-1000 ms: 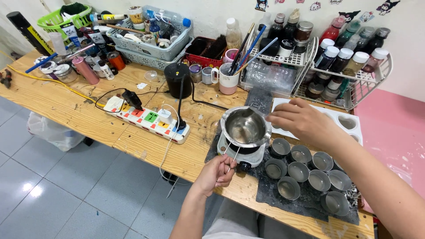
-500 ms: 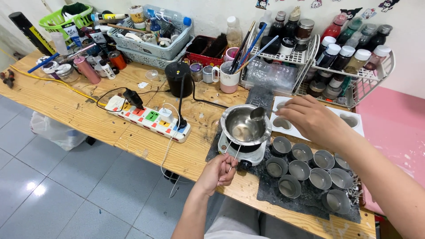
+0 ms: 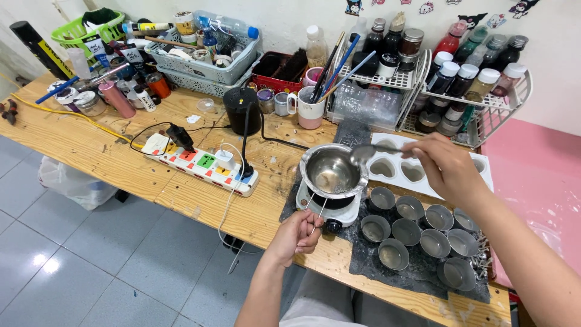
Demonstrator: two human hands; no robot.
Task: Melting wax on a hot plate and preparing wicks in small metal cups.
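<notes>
My left hand [image 3: 298, 236] is closed around the thin wire handle [image 3: 315, 209] of the steel melting pot [image 3: 332, 171], at the near edge of the wooden table [image 3: 91, 151]. The pot sits on a small white hot plate [image 3: 327, 209], just beyond that hand and a little to its right, so the handle runs from the pot's near rim down into my fingers.

My right hand [image 3: 449, 166] is to the right of the pot and farther from me than the left one. Its fingers pinch the handle of a metal spoon [image 3: 363, 152], and the spoon's bowl hangs over the pot's far right rim, between the pot and the white heart-shaped mould tray [image 3: 423, 171]. I cannot tell whether the spoon carries anything.

The mould tray lies under and behind my right hand. Near to me and right of the hot plate, a cluster of small round metal tins [image 3: 417, 233] stands on a dark mat [image 3: 369, 266], below my right forearm.

Left of the pot, a white power strip [image 3: 203, 163] with coloured switches lies on the table, well apart from both hands. On the far side stand a mug of brushes [image 3: 311, 109] and white wire racks of bottles [image 3: 466, 85] against the wall.
</notes>
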